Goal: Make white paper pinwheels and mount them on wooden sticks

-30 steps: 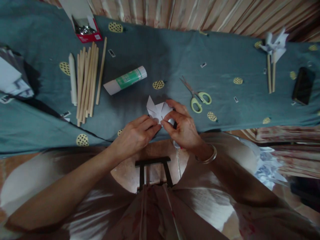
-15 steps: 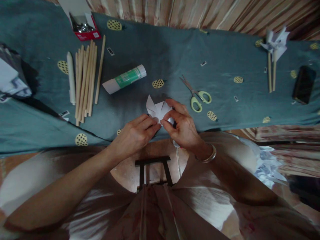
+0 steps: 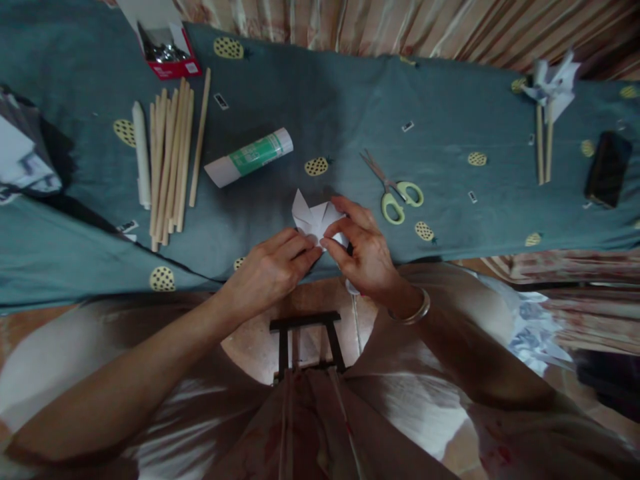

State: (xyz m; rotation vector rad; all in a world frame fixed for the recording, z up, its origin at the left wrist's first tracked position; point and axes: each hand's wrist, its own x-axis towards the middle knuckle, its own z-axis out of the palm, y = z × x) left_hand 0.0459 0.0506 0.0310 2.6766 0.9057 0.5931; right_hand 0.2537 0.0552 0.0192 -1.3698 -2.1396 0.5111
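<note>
Both hands meet at a white paper pinwheel point(image 3: 318, 219) over the table's front edge. One pointed blade sticks up at its far left, and part of the paper is hidden behind fingers. My left hand point(image 3: 273, 267) pinches its near left edge between thumb and fingers. With thumb and index finger close together, my right hand point(image 3: 364, 250) grips the near right part, its other fingers curled around the right side. A glue stick point(image 3: 250, 157) with a green label lies beyond, to the left. Scissors point(image 3: 393, 190) with light green handles rest to the right, blades pointing away.
Several wooden sticks point(image 3: 173, 163) lie at left beside a white candle-like stick point(image 3: 141, 157). A red box point(image 3: 173, 63) of shiny metal pieces stands behind them. Finished pinwheels on sticks point(image 3: 550, 93) and a dark phone point(image 3: 609, 168) are at right. Stacked paper point(image 3: 23, 150) sits far left.
</note>
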